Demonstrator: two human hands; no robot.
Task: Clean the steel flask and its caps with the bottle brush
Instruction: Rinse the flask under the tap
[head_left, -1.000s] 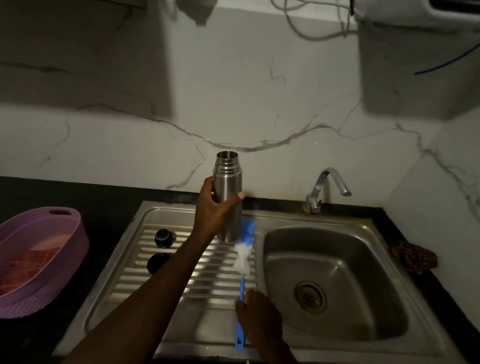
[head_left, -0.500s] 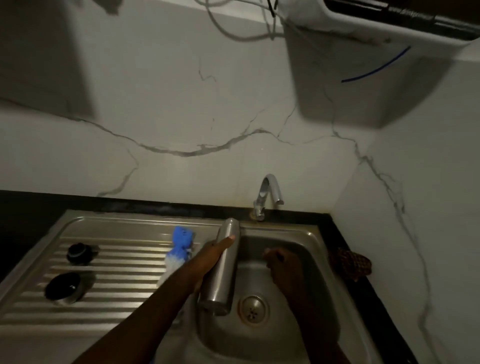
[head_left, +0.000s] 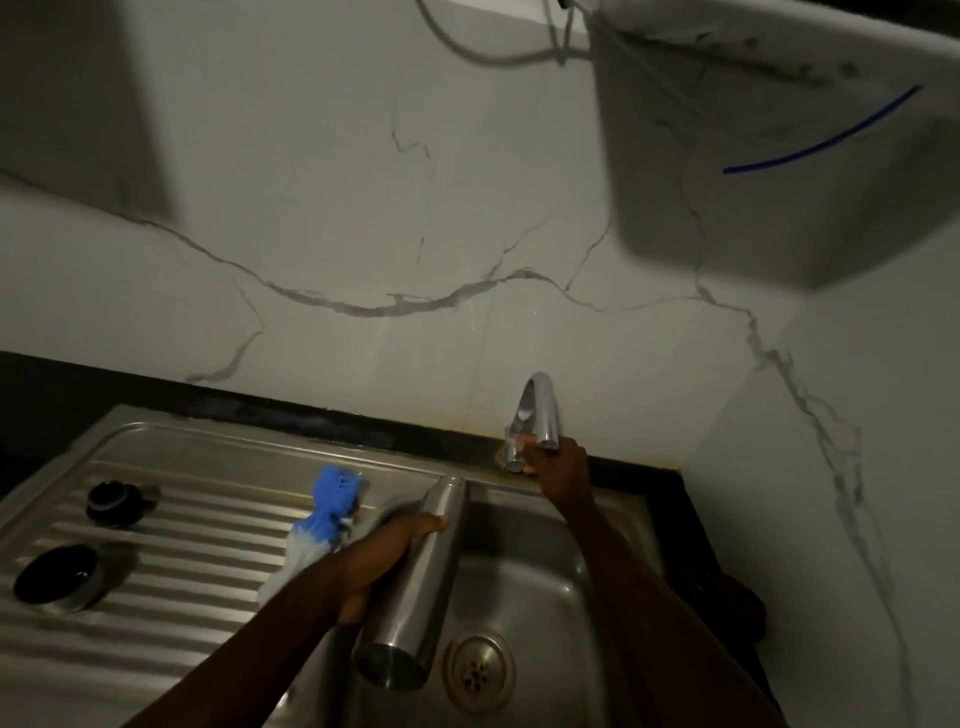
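Gripping the steel flask (head_left: 421, 587) at mid-frame, your left hand (head_left: 374, 566) wraps its body, tilted over the sink basin (head_left: 545, 597). Your right hand (head_left: 558, 465) closes on the tap (head_left: 535, 415) above. Left of the flask, the bottle brush (head_left: 324, 512) lies on the drainboard (head_left: 182, 545), with two caps (head_left: 111, 499) (head_left: 54, 577) at far left.

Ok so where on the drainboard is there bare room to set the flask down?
Free: the ribbed drainboard between the two caps and the bottle brush, plus its near strip. Crowded: the left edge by the caps, and the basin-side edge by the brush.
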